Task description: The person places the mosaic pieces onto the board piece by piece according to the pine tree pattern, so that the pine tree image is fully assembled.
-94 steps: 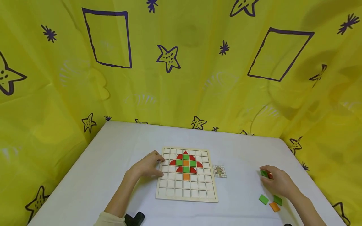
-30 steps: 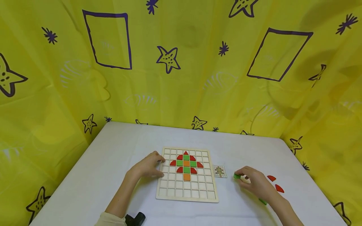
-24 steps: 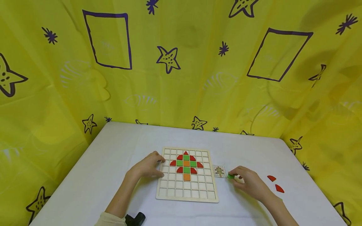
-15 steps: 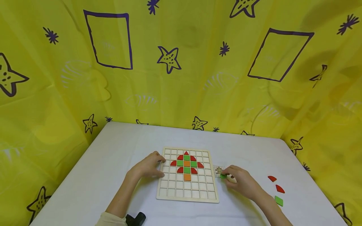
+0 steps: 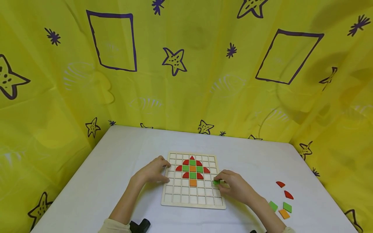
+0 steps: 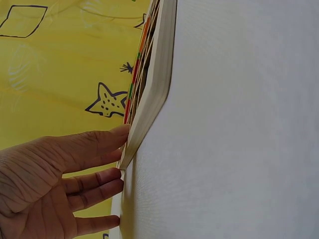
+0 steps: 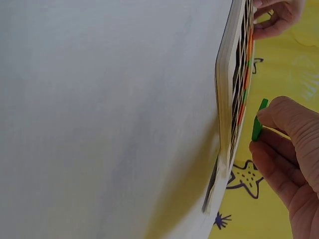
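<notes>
The left hand (image 5: 150, 170), spread, touches the grid board (image 5: 193, 199), thirteen coloured pieces (image 5: 192, 168) already seated. The right hand (image 5: 236, 187) pinches an unplaced green tile (image 5: 216, 182), seemingly above the grid board's right side; five loose pieces (image 5: 287, 207) await on the tabletop (image 5: 131, 145).

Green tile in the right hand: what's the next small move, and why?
Probably carry the green tile left and lower it into the bare cell right of the lower orange square. The right hand pinches it above the right side of the board; the upper orange square has green squares on both sides, the lower has bare cells there.
</notes>
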Demonstrator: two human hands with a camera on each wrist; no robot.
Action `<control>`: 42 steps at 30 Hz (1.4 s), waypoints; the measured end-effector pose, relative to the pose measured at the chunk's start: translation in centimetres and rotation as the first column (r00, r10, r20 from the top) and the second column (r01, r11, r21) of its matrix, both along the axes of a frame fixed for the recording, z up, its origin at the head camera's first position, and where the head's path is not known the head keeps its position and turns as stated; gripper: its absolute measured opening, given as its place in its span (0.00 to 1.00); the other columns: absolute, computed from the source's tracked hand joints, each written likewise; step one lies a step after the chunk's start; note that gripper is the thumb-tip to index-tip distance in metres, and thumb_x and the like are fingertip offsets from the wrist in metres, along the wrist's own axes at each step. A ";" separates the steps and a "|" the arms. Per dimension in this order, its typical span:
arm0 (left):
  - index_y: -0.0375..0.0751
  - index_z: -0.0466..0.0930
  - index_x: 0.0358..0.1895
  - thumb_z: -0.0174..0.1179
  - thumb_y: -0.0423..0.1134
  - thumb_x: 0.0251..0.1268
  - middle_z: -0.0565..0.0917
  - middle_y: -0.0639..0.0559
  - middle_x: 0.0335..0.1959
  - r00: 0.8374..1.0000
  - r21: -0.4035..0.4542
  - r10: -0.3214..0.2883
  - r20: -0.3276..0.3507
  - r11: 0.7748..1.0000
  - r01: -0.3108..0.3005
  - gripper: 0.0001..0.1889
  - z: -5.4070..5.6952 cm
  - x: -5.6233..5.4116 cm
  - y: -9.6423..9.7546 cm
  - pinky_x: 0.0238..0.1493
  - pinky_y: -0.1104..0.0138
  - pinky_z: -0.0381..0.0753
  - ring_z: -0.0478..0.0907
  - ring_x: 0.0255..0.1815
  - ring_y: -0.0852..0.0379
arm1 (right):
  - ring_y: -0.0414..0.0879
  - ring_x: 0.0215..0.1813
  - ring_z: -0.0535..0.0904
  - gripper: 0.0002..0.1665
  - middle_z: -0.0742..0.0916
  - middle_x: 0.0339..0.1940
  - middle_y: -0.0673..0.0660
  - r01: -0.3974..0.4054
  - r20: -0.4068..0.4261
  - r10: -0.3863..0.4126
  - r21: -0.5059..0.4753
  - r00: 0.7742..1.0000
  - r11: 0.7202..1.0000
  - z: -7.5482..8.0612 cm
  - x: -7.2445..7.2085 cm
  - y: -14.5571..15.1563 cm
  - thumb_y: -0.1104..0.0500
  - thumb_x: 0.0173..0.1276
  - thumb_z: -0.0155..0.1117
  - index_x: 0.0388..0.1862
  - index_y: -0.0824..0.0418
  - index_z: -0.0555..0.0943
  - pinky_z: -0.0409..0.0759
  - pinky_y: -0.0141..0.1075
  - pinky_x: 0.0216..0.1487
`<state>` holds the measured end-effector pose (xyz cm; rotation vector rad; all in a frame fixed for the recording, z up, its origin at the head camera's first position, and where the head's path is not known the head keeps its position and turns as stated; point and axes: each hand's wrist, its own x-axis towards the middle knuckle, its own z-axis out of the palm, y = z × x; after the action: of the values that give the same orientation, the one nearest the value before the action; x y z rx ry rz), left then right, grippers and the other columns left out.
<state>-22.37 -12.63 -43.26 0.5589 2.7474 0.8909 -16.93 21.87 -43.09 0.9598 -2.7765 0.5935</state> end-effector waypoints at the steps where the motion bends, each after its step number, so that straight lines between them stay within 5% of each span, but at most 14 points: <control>1: 0.35 0.84 0.55 0.80 0.35 0.51 0.77 0.47 0.51 1.000 0.001 0.000 0.000 1.000 0.000 0.26 0.0 0.0 0.0 0.63 0.52 0.75 0.74 0.54 0.49 | 0.45 0.47 0.84 0.12 0.88 0.44 0.48 -0.004 0.007 0.004 0.003 1.000 1.000 0.0 0.0 -0.3 0.67 0.62 0.74 0.44 0.58 0.86 0.85 0.42 0.51; 14: 0.35 0.84 0.55 0.80 0.35 0.50 0.77 0.48 0.50 1.000 0.008 -0.012 -0.005 1.000 0.012 0.26 0.1 0.0 0.1 0.62 0.53 0.76 0.73 0.52 0.51 | 0.46 0.50 0.84 0.10 0.87 0.45 0.48 -0.083 0.035 0.080 0.092 0.996 0.992 -0.2 -0.6 -3.2 0.64 0.65 0.73 0.46 0.58 0.87 0.82 0.47 0.55; 29: 0.35 0.84 0.55 0.80 0.34 0.50 0.76 0.48 0.49 1.000 0.016 -0.011 -0.004 1.000 0.011 0.26 0.1 -0.1 0.1 0.62 0.54 0.75 0.73 0.52 0.52 | 0.41 0.43 0.82 0.05 0.86 0.40 0.50 -0.195 -0.011 0.196 0.062 0.980 0.979 -0.7 -1.1 -4.8 0.68 0.67 0.70 0.38 0.58 0.87 0.83 0.33 0.46; 42: 0.35 0.84 0.54 0.80 0.35 0.50 0.76 0.48 0.48 1.000 0.009 0.003 0.005 1.000 -0.003 0.26 0.3 0.1 0.1 0.61 0.53 0.76 0.73 0.51 0.51 | 0.45 0.46 0.85 0.06 0.88 0.42 0.49 -0.130 -0.033 0.131 0.032 0.991 0.991 -0.5 -0.2 -2.9 0.67 0.67 0.71 0.42 0.59 0.87 0.84 0.39 0.49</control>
<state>-22.23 -12.55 -42.97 0.5538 2.7412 0.9050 -17.13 18.99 -43.64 1.1537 -2.7150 0.5489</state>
